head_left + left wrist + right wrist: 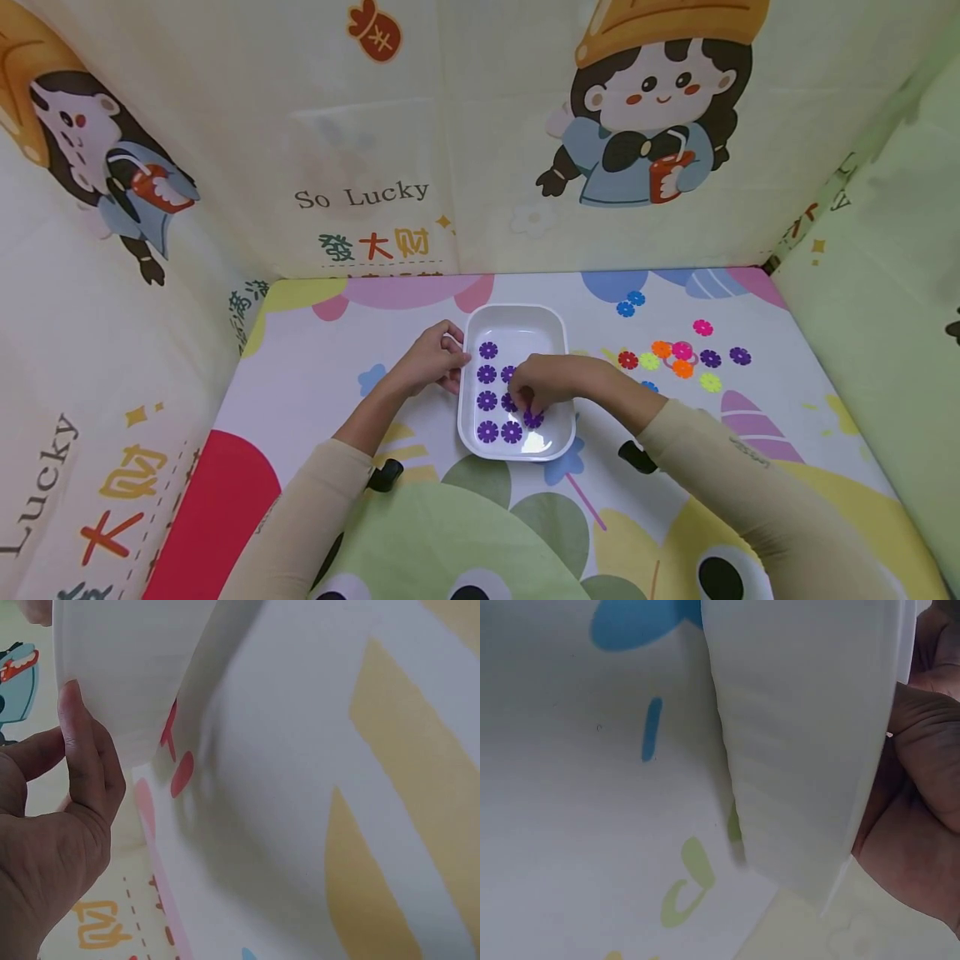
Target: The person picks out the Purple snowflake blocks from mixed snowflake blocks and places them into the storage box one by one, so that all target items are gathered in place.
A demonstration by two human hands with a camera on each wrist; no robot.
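A white rectangular tray [553, 333] lies on the table, and purple flower-shaped pieces [487, 401] stand in rows on its left side. My left hand [431, 360] grips the tray's left rim between thumb and fingers; in the left wrist view its fingertips [71, 694] lie against the outer wall. Reaching over the right rim, my right hand [547, 382] pinches a purple flower-shaped piece [533, 419] low in the tray, at the end of the bottom row. That hand partly covers other purple pieces. In the right wrist view the tray wall [802, 750] hides its fingertips.
To the right of the tray lie loose flower-shaped pieces: red [627, 360], orange [682, 369], pink [702, 327], yellow-green [710, 382] and purple [740, 357]. Blue ones [626, 309] lie farther back. Printed cloth walls [495, 225] enclose the table's back and sides.
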